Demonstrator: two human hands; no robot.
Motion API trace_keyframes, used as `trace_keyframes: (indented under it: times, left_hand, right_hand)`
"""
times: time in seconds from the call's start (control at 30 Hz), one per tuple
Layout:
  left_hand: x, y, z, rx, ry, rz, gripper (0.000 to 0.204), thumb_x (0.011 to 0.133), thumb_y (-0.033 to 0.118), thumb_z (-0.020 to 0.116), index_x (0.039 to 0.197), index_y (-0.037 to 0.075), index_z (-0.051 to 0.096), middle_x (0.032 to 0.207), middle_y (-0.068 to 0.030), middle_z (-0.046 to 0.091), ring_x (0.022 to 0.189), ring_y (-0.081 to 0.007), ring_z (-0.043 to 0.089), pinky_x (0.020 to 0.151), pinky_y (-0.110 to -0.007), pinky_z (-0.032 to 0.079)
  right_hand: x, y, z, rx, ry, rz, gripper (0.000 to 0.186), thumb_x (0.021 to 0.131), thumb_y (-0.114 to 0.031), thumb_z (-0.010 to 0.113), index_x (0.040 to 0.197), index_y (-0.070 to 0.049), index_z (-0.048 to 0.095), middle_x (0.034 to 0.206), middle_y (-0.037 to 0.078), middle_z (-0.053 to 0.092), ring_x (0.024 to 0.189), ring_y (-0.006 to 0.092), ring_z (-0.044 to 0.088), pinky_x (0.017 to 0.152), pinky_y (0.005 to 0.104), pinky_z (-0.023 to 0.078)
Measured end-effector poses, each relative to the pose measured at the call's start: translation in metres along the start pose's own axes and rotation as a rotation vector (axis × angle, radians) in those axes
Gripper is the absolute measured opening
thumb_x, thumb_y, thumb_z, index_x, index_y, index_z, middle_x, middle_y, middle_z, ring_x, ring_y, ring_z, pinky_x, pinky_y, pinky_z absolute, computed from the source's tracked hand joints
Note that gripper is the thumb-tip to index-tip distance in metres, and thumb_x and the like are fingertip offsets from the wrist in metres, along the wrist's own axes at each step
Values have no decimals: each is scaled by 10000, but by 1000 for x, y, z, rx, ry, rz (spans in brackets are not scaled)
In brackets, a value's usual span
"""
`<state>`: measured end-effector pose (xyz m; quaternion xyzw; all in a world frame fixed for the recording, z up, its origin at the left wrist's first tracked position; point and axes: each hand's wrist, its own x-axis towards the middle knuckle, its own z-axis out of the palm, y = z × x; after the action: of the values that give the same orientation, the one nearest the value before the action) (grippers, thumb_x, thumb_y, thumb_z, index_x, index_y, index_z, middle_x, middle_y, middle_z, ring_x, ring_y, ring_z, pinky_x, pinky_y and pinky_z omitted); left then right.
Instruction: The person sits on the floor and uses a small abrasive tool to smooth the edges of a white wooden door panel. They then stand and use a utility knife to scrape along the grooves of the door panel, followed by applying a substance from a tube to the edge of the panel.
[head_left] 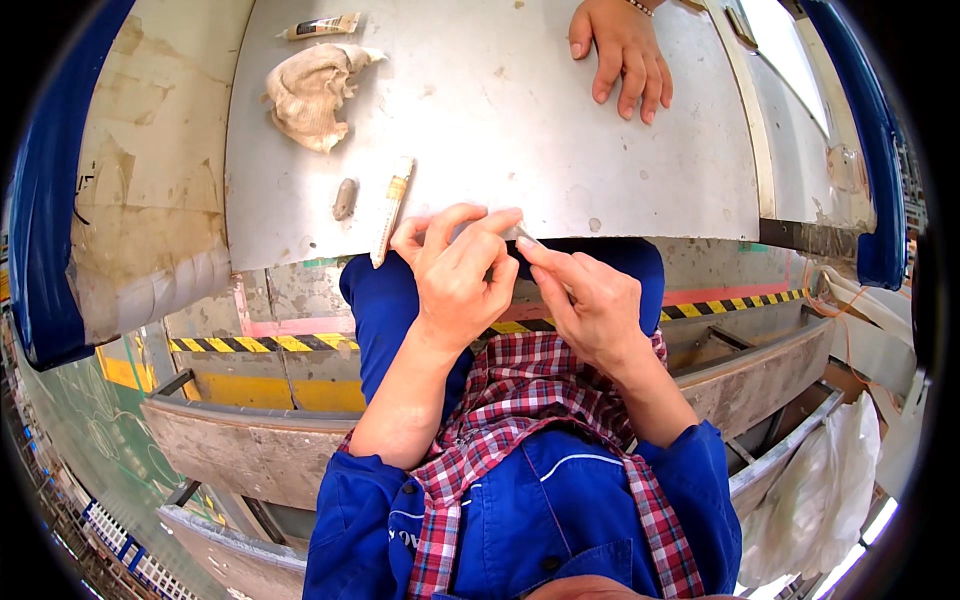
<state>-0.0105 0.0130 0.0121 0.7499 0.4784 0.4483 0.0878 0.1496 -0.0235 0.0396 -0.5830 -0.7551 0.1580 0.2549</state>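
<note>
Mind the pinch

Your right hand (588,298) pinches a thin grey piece (525,235) at the table's (520,130) near edge; a loosened pinch could drop it into your lap (385,310). Your left hand (460,268) curls half-closed; its hold, I cannot tell.

the rag (308,97) is rough, matt cloth

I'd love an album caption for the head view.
Left hand and right hand close together at a grey table, a slim piece between them, crumpled beige cloth lying beyond.
</note>
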Motion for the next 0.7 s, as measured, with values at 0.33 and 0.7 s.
trace_keyframes:
  times: [0.33, 0.7]
  left_hand:
    - [2, 0, 0, 18, -3, 37, 207, 625, 35, 658, 633, 134, 476, 948, 53, 711, 898, -176, 596, 848, -365, 278]
    - [4, 1, 0, -96, -2, -35, 202, 608, 4, 624, 634, 122, 462, 911, 50, 705, 838, -178, 568, 853, -358, 283]
  right_hand:
    - [-1, 1, -11, 25, -26, -23, 336, 801, -94, 673, 1122, -192, 672, 590, 25, 477, 478, 154, 485, 431, 288, 378]
    - [4, 6, -2, 68, 12, -33, 324, 811, -128, 670, 1122, -216, 665, 581, 15, 479, 477, 168, 514, 422, 303, 391]
